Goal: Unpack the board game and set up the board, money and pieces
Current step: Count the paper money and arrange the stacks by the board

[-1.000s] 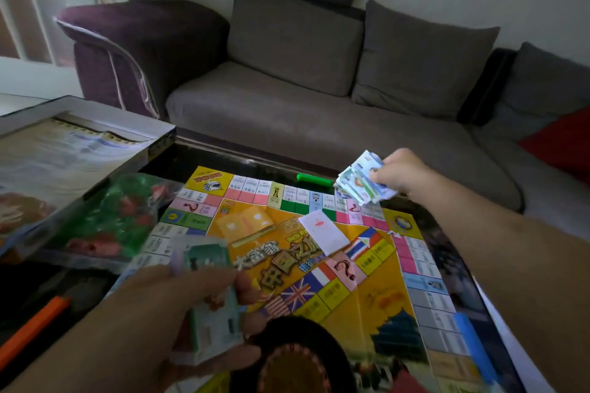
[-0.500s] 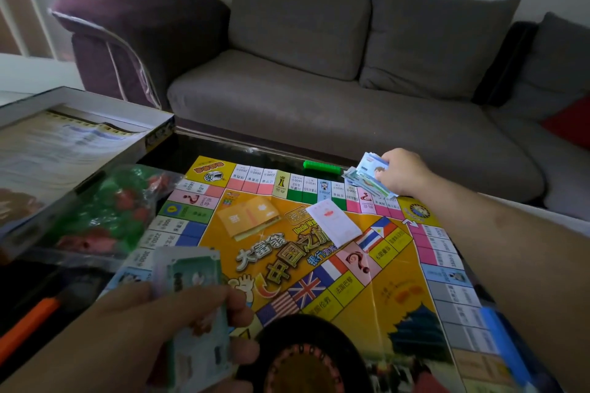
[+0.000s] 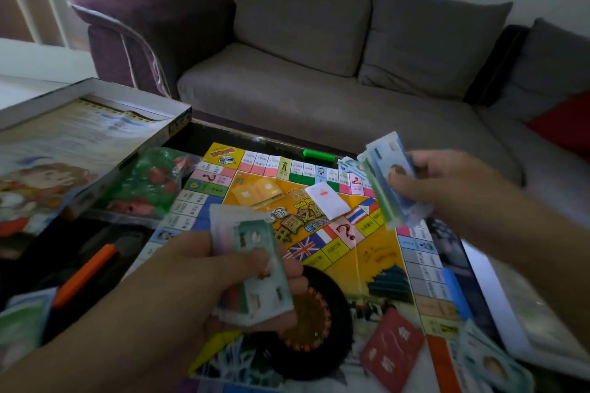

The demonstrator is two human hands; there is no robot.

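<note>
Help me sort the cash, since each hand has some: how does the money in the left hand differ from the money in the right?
The left-hand bundle looks wrapped in clear plastic, with a green note on top; the right-hand notes are a looser, fanned stack, mostly blue and green. The left hand holds its bundle low over the roulette wheel; the right hand holds its notes higher, over the board's far right corner. Both are gripped paper play money.

Board centre title reads 中国之旅, "Uncle Wa…" above it, cut off. Red "?" on two pink squares. Square prices and my banknote print too blurred.
</note>
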